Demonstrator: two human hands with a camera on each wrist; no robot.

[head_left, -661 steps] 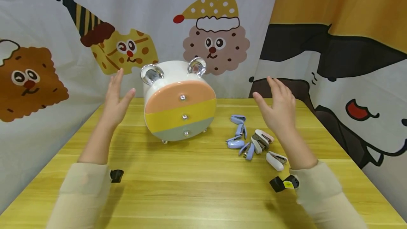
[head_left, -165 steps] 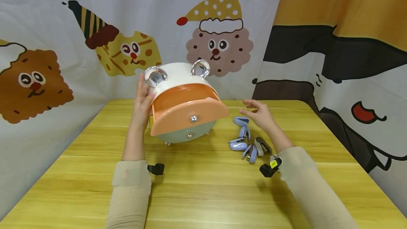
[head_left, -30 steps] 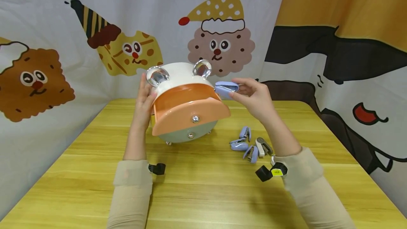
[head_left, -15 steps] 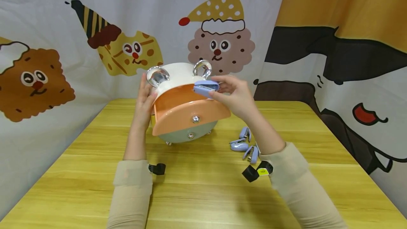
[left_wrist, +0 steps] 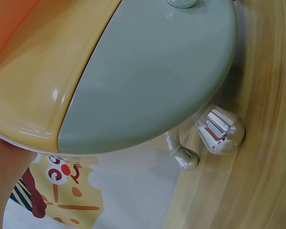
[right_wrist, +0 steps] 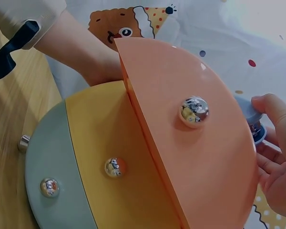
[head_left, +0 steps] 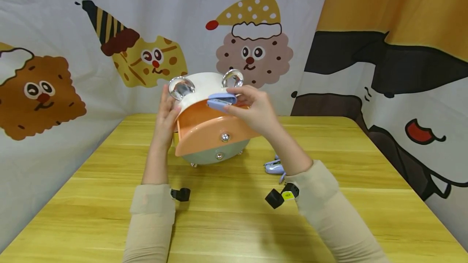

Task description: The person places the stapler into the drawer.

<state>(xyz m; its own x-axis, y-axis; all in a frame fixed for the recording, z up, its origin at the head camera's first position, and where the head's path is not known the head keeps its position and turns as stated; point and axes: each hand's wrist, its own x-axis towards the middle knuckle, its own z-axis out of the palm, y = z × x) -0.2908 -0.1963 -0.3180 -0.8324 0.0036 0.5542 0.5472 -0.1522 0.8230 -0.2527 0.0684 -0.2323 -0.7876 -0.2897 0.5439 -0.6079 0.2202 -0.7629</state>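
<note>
A small drawer box [head_left: 204,82] with a white shell and silver bear ears stands on the wooden table [head_left: 212,222]. Its peach top drawer [head_left: 204,135] is pulled out; the yellow drawer [right_wrist: 105,143] and green drawer [right_wrist: 47,162] are closed. My left hand [head_left: 163,123] rests against the box's left side, fingers straight and thumb at the front edge. My right hand [head_left: 256,106] pinches a periwinkle mini stapler [head_left: 219,102] between thumb and fingers, above the open drawer near its back edge. The drawer's floor is hidden behind its front.
Another periwinkle mini stapler [head_left: 274,167] lies on the table right of the box, with parts of others showing beside it. My right forearm [head_left: 292,153] covers the rest of that spot. A printed curtain [head_left: 146,3] hangs behind the table.
Over the last second my right hand carries the stapler leftward from beside the box to above the drawer. The top drawer was closed 22 seconds ago. My left hand stays put.
</note>
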